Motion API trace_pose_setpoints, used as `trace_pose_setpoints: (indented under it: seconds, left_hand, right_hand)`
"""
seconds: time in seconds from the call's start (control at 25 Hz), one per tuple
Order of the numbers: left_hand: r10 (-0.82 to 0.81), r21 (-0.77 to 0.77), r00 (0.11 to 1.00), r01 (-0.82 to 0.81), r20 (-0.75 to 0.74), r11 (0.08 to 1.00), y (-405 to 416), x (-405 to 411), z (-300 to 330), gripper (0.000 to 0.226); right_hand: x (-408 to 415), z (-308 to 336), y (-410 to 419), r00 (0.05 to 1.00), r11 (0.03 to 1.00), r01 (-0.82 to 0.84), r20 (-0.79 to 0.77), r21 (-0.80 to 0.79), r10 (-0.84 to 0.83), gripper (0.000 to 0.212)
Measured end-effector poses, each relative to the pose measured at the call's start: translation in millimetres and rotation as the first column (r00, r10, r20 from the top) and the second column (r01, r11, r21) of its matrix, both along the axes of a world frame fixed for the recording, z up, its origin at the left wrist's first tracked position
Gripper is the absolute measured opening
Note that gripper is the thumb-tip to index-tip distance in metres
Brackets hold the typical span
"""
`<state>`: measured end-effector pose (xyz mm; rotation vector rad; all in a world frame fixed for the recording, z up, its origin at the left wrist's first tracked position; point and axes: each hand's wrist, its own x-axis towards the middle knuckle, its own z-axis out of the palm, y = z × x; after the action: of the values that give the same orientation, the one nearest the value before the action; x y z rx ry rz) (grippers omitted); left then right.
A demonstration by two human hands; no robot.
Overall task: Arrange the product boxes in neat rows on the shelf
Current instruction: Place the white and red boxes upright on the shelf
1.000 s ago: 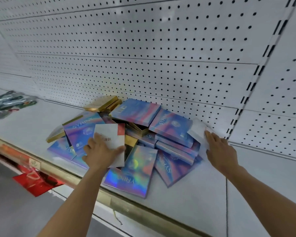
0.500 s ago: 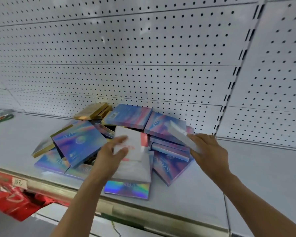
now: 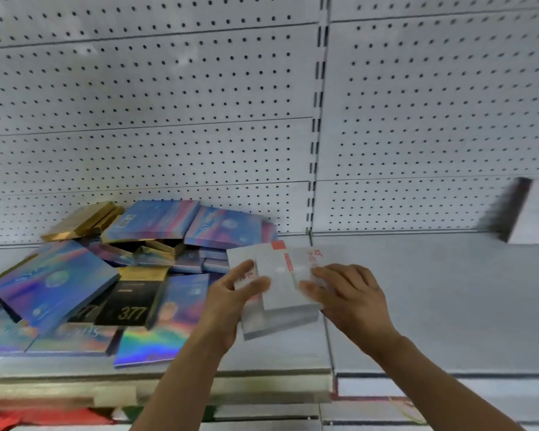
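Both hands share the grip: the left hand (image 3: 231,301) pinches the near-left edge of a white box (image 3: 273,306), thumb over its top face, and the right hand (image 3: 352,298) curls its fingers round a second white box (image 3: 296,269) with red corner marks, which lies overlapped on the first. The head view is the only one, and blur hides whether the two boxes are squared to each other or skewed. They hang just above the shelf (image 3: 433,293), over the seam between its two panels. To the left of the grip, the heap of holographic boxes (image 3: 156,275) sprawls unsorted against the pegboard wall (image 3: 168,119), with gold boxes (image 3: 81,220) at its far-left back and a black box (image 3: 131,298) near its middle. No row exists yet. The chief risk, I judge, is slippage: smooth card faces stacked with only edge pinches can slide apart, dropping one box onto the shelf or past its front lip. Setting them down askew would also spoil the row's start, and an elbow brushing left could topple the tilted boxes in the heap further.
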<state>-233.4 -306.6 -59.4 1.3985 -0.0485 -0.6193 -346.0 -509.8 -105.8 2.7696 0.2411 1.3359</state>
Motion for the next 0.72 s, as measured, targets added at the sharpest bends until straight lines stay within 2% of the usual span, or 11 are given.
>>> trace_pose_setpoints:
  seconds: [0.12, 0.2, 0.24, 0.32, 0.36, 0.4, 0.44, 0.48, 0.52, 0.6, 0.72]
  left_hand:
    - [0.011, -0.086, 1.000, -0.010, 0.020, 0.996, -46, -39, -1, 0.058]
    - [0.028, -0.134, 0.999, -0.023, 0.039, 0.991, -78, -68, -2, 0.059]
    - [0.030, -0.150, 0.998, -0.022, 0.054, 0.988, -95, -84, -2, 0.058]
    - [0.021, -0.169, 0.995, -0.003, 0.102, 0.986, -129, -118, -2, 0.054]
    - [0.016, -0.174, 0.992, 0.006, 0.123, 0.985, -146, -134, -3, 0.053]
    - [0.013, -0.177, 0.990, 0.012, 0.140, 0.984, -162, -150, -5, 0.054]
    - [0.014, -0.183, 0.988, 0.014, 0.152, 0.983, -178, -167, -6, 0.054]
    - [0.014, -0.191, 0.987, 0.017, 0.162, 0.981, -193, -182, -7, 0.054]
    - [0.010, -0.203, 0.985, 0.025, 0.170, 0.979, -209, -199, -9, 0.054]
    - [-0.007, -0.214, 0.981, 0.049, 0.193, 0.976, -235, -226, -12, 0.056]
    - [-0.083, -0.165, 0.975, 0.118, 0.205, 0.979, -270, -260, -12, 0.055]
  right_hand:
    - [-49, 11, -37, 0.972, 0.978, 0.203, -0.130, 0.058, -0.194, 0.055]
    - [-85, 15, -67, 0.904, 0.839, 0.422, -0.235, 0.343, -0.358, 0.075]
    - [-106, 16, -83, 0.887, 0.687, 0.461, -0.282, 0.562, -0.365, 0.075]
    - [-148, 23, -116, 0.930, 0.190, 0.331, -0.286, 0.924, -0.231, 0.053]
    - [-168, 26, -131, 0.959, -0.080, 0.237, -0.246, 0.968, -0.138, 0.039]
    - [-187, 27, -144, 0.978, -0.286, 0.164, -0.194, 0.944, -0.077, 0.030]
    - [-205, 29, -152, 0.990, -0.422, 0.114, -0.138, 0.900, -0.026, 0.031]
    - [-221, 31, -157, 0.997, -0.505, 0.075, -0.083, 0.860, 0.007, 0.039]
    - [-238, 35, -162, 0.999, -0.557, 0.034, -0.020, 0.829, 0.032, 0.050]
    - [-262, 41, -171, 0.998, -0.560, 0.011, 0.027, 0.829, 0.060, 0.059]
    - [-291, 42, -193, 0.998, -0.475, 0.065, -0.056, 0.878, 0.034, 0.038]
